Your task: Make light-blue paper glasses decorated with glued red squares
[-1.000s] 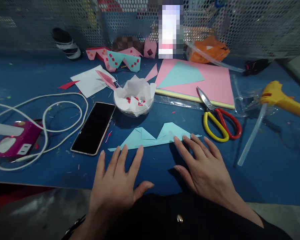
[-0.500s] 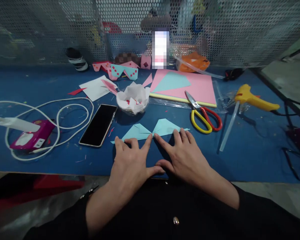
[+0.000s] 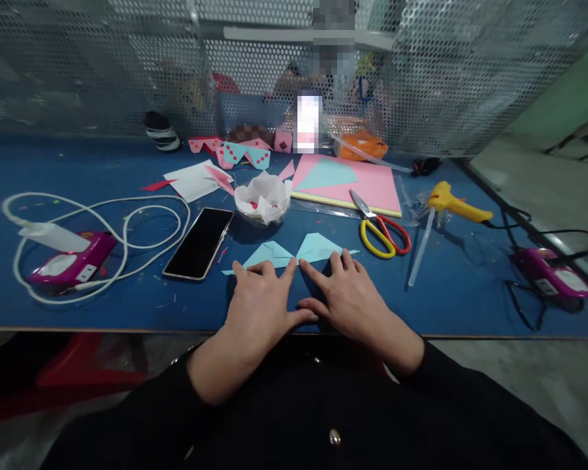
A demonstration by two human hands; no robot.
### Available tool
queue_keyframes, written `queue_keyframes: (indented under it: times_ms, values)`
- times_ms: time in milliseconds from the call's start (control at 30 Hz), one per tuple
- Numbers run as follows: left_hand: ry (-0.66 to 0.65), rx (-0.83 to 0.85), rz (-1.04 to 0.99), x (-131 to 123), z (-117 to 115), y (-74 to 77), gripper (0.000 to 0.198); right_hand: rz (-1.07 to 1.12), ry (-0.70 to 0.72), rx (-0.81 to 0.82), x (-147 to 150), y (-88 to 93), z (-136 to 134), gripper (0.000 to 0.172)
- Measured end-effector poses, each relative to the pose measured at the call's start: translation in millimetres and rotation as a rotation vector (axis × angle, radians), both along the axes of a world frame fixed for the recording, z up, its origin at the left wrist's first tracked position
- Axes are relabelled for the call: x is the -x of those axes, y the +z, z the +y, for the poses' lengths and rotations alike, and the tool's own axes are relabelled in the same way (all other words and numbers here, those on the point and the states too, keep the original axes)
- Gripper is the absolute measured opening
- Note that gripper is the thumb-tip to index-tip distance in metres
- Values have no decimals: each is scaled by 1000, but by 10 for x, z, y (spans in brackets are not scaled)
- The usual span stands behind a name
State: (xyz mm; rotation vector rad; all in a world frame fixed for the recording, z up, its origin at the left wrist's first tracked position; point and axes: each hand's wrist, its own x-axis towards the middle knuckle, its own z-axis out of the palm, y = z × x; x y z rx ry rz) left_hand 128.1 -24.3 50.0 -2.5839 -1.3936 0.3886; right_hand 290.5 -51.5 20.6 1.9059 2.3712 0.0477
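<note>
A light blue folded paper shape (image 3: 294, 252) with two peaks lies flat on the blue table (image 3: 451, 287). My left hand (image 3: 261, 301) rests flat beside it, fingers spread, its fingertips on the paper's left half. My right hand (image 3: 343, 295) lies flat too, fingers apart, with the tips touching the right half. The two thumbs nearly meet near the table's front edge. Neither hand holds anything.
A black phone (image 3: 198, 243), a bowl of white paper (image 3: 263, 201), red-and-yellow scissors (image 3: 381, 230), pink and blue sheets (image 3: 345, 183), a yellow glue gun (image 3: 453, 203), white cable (image 3: 127, 235) and two magenta power strips (image 3: 69, 266) (image 3: 553, 279) lie around. A perforated metal screen (image 3: 445, 78) stands behind.
Both hands slid forward and together onto the blue paper. The camera pulled back and tilted up, so the right side of the table and the second power strip now show.
</note>
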Motion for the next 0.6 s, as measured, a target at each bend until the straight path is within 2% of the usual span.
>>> queue_keyframes:
  times_ms: [333, 600]
  values:
    - [-13, 1, 6, -7, -2, 11, 94, 37, -26, -32, 9, -64, -27, 70]
    - [-18, -65, 22, 7, -26, -37, 92, 87, -57, -22, 35, -81, -39, 70]
